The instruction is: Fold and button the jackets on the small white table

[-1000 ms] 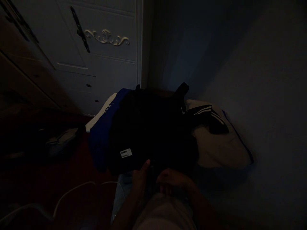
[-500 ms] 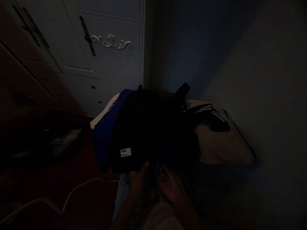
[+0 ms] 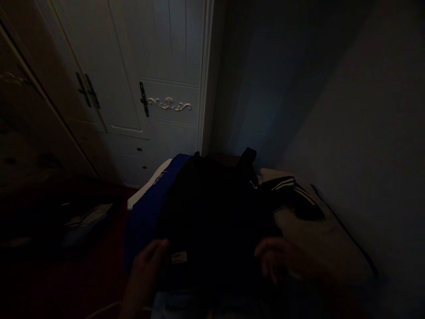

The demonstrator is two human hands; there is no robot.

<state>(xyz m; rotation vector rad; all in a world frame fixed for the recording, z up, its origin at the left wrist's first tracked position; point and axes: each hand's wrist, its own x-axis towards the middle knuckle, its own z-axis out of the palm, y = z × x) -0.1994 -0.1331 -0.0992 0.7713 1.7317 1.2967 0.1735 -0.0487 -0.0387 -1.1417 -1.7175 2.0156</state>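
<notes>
The scene is very dark. A black garment (image 3: 215,221) with a small white label (image 3: 179,257) near its lower left lies over a blue and white item (image 3: 151,204). My left hand (image 3: 148,266) is at the garment's lower left edge, beside the label, its fingers closed; whether cloth is between them is too dark to tell. At the garment's lower right, my right hand (image 3: 279,257) has its fingers bent and apart, with nothing visible in them.
White cabinet doors (image 3: 166,66) with dark handles stand behind. A beige cushion (image 3: 305,230) with a dark striped cloth (image 3: 295,195) on it lies at the right. Dark clothes (image 3: 86,221) lie on the red floor (image 3: 99,266) at the left.
My hands have moved apart from the middle of the garment's near edge, the left to the left and the right to the right. The view has tilted up.
</notes>
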